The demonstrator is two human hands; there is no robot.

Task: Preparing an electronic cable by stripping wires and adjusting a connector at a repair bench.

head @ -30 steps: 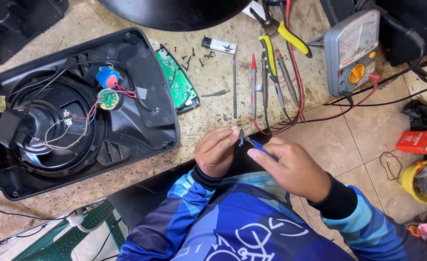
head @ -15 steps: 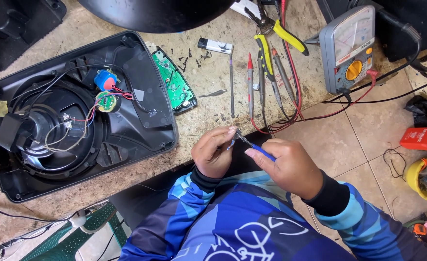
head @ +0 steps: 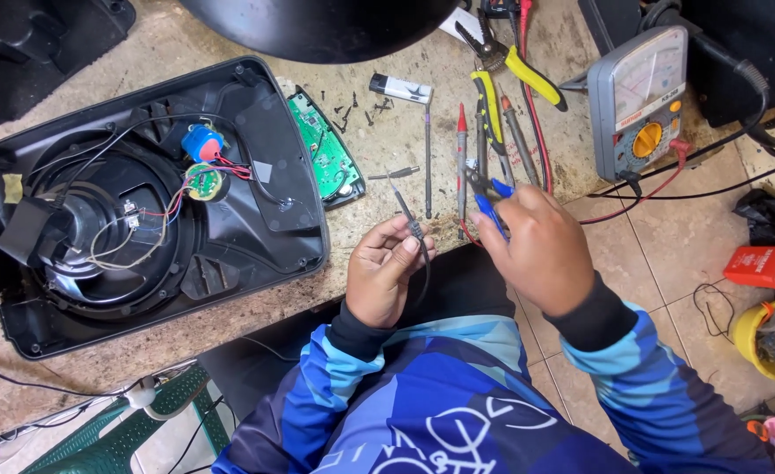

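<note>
Your left hand has its fingers closed around a thin black cable with a small plug end, pinched between thumb and forefinger so the tip pokes up just past your fingertips. Your right hand is curled around blue-handled pliers; their nose points toward the plug, close to it, though whether they touch it cannot be made out from here.

To work this well, keep the left pinch close to the plug end so very little cable flexes beyond your fingers, and let the heel of that hand rest on the edge of the tabletop for steadiness. Bring the pliers in squarely, not at a slant, and squeeze gently; a thin lead like this probably crushes or snaps easily.

Just beyond your right fingers lie a red-tipped probe, screwdrivers and yellow-handled pliers, with the analog multimeter farther off to that side. Mind the red lead running near your knuckles. Beyond your left fingers sit a green circuit board and the open black speaker housing, well apart from your work.
</note>
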